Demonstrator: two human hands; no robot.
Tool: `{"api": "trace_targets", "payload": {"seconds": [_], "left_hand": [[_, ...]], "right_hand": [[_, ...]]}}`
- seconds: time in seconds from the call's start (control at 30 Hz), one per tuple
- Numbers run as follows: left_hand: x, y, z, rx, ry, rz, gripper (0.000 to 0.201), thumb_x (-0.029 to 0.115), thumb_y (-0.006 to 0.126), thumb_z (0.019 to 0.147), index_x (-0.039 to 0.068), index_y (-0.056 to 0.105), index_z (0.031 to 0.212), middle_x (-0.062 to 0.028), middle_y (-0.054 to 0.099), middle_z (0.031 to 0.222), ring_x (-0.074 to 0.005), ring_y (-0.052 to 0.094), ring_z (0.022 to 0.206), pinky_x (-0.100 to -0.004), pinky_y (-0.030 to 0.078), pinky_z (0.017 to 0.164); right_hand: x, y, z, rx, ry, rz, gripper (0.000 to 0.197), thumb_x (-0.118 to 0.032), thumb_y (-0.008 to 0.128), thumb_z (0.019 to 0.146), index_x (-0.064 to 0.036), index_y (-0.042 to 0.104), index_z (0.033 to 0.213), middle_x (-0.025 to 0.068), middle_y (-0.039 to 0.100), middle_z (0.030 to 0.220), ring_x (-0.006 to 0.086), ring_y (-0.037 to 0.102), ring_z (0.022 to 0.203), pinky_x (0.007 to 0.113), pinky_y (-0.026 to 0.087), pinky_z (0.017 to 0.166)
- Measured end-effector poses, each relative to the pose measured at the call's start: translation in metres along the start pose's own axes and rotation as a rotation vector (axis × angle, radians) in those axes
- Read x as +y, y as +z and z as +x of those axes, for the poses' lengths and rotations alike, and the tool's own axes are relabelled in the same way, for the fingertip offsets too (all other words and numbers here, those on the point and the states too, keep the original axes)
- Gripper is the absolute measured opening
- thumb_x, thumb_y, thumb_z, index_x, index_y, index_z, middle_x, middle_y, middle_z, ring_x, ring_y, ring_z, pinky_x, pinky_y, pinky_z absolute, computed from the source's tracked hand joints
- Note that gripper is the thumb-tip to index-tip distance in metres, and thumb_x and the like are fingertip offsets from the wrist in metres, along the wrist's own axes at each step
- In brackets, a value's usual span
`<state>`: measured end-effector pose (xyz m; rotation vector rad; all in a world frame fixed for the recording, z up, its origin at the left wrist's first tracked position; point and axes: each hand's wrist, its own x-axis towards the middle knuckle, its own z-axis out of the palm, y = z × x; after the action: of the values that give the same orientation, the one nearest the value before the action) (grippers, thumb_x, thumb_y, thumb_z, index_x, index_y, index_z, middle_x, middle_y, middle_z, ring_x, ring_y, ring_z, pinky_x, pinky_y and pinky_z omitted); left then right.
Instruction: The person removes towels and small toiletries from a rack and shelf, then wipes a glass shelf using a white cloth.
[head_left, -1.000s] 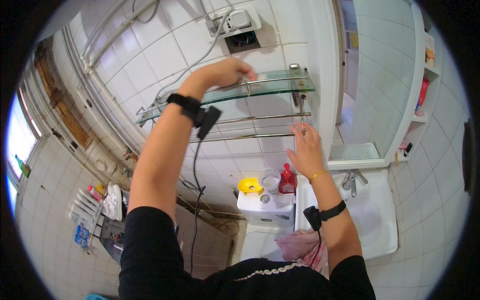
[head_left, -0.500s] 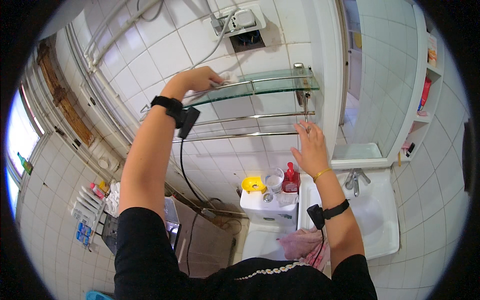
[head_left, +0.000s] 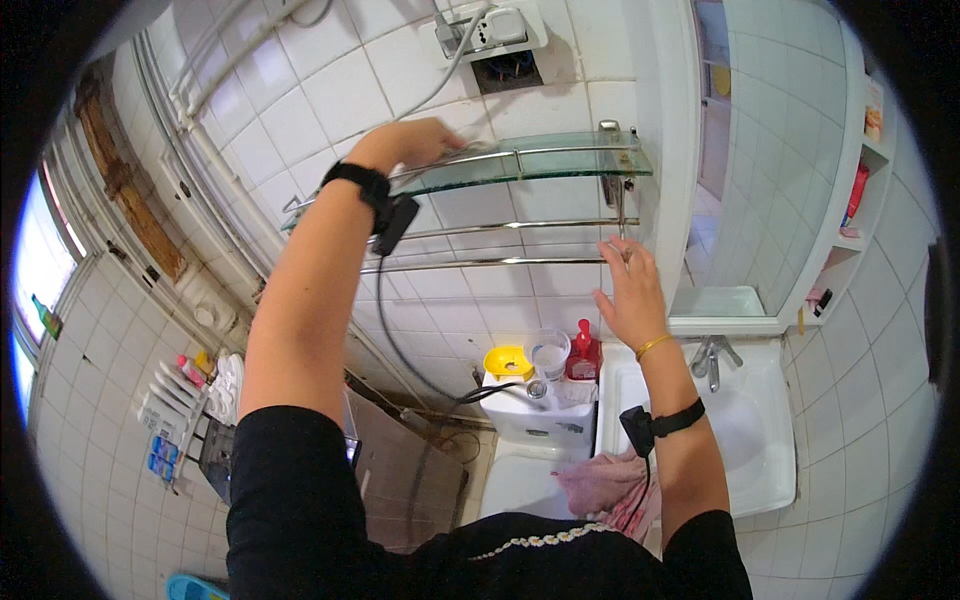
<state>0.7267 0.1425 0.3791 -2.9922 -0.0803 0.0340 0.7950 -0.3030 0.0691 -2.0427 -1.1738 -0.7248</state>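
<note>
At the wall, a glass shelf with a chrome guard rail stands over two lower chrome bars. My left hand is closed on a white cloth, pressed to the top of the glass behind the rail. Motion blurs the cloth, and the fingertips are partly hidden. Lower on the right, my right hand touches the end of the lowest bar by its upright. Its thumb and fingers are apart, with nothing visible in the palm.
Below are a toilet tank holding a yellow dish, a clear cup and a red pump bottle. A sink and mirror lie right. Pink cloth hangs beside the sink. A power socket sits above.
My left hand has shifted slightly right along the glass with the cloth. The cable from the left wrist has swung right over the tank. My right hand keeps its place at the bar.
</note>
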Motion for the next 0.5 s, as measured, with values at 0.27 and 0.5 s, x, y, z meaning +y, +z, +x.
{"api": "trace_targets", "payload": {"seconds": [0.27,0.5], "left_hand": [[0.097,-0.026,0.028,-0.036,0.093,-0.033,0.075,-0.006,0.066,0.100,0.024,0.083,0.166,-0.0193,0.089,0.150,-0.0348,0.083,0.130,-0.0446,0.062,0.120],[0.169,-0.031,0.041,0.028,0.191,-0.300,0.069,-0.007,0.062,0.101,0.026,0.092,0.153,-0.0131,0.093,0.142,-0.0301,0.084,0.124,-0.0436,0.063,0.114]], "right_hand": [[0.006,-0.003,-0.002,0.014,0.050,-0.026,0.092,-0.019,0.101,0.092,-0.0118,0.060,0.174,0.0138,0.055,0.186,0.0460,0.044,0.173,0.062,0.040,0.142],[0.005,-0.001,-0.003,-0.033,0.042,-0.055,0.092,-0.017,0.100,0.091,-0.0115,0.060,0.173,0.0137,0.055,0.186,0.0462,0.046,0.172,0.060,0.039,0.143]]}}
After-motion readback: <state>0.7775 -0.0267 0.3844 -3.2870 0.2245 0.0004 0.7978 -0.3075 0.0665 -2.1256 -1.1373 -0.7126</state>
